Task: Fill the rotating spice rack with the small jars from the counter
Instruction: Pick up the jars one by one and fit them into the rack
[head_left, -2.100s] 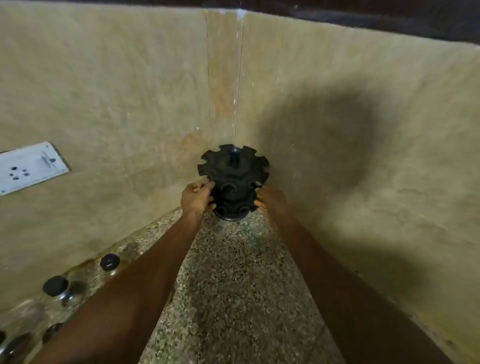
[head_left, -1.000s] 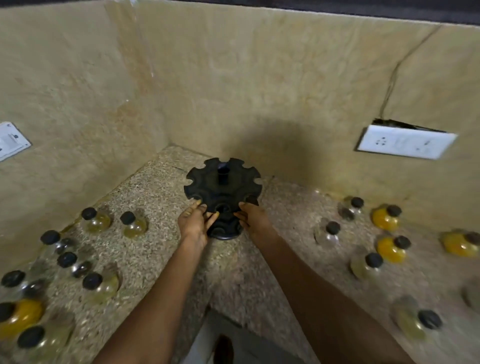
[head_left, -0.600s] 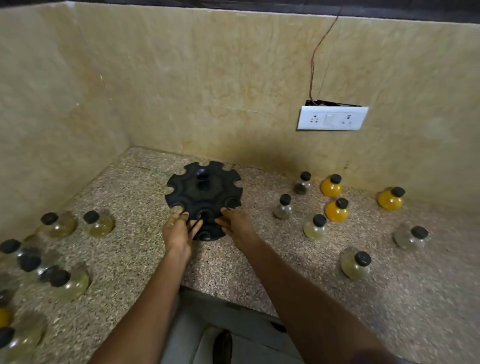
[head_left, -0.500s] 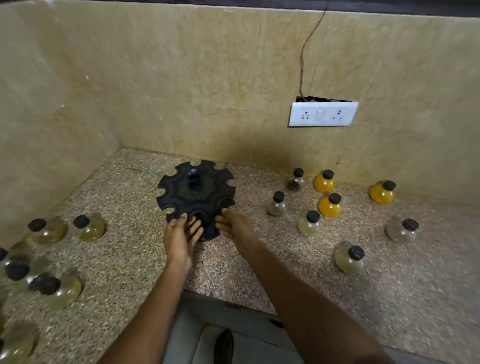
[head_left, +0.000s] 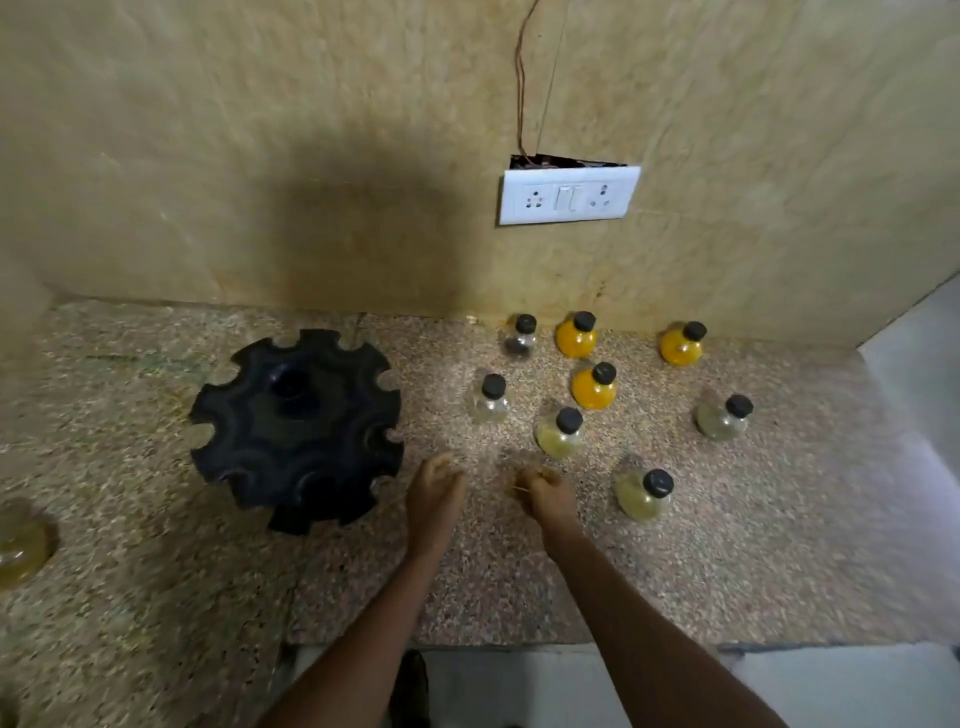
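Your speckled stone table (head_left: 727, 545) is carrying everything, with the tan wall (head_left: 260, 156) standing behind it. The black spice rack (head_left: 296, 426) is sitting on the table to the left of your hands, its notched slots all showing bare, and neither hand is touching it.

Your left hand (head_left: 434, 496) is hovering just right of the rack, its fingers (head_left: 441, 465) pointing away from you and bending loosely downward, holding nothing. Your right hand (head_left: 545, 493) is lying close beside it, its fingers (head_left: 535, 478) curling inward; motion blur is hiding how tightly, so you cannot tell whether they are pinching anything.

The white socket plate (head_left: 569, 195) is hanging on the wall with a thin wire (head_left: 519, 88) running up from it; no writing on it can be read.

Eight small black-capped jars are standing upright on the table to the right of the rack. The pale yellow jar (head_left: 644, 493) is sitting just beside your right hand, and another pale jar (head_left: 561, 434) is standing just beyond its fingers. A clear jar (head_left: 491, 400) is standing nearest the rack, an orange jar (head_left: 595, 387) is sitting in the middle, and a greenish jar (head_left: 724, 418) is standing well apart to the right. Along the wall are standing a dark jar (head_left: 519, 338) and two more orange jars (head_left: 576, 335) (head_left: 683, 344). A blurred yellowish jar (head_left: 18, 540) is sitting at the far left edge. None is showing a readable label.
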